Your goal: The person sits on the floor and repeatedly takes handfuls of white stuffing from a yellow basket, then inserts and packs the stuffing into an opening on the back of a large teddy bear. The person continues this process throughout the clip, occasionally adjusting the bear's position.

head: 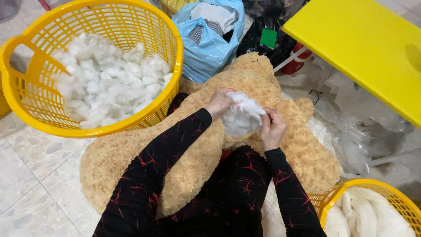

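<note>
I saw a wad of white stuffing (242, 117) held over the tan plush bear (245, 83) lying across the lap. My left hand (219, 103) was clamped on its left edge, my right hand (272, 127) pinched shut on its right side. Up left stood a yellow basket (26, 109) of loose stuffing (nearly full); another yellow basket (394, 193) sat lower right, a blue bag (206, 48) beyond the bear.
</note>
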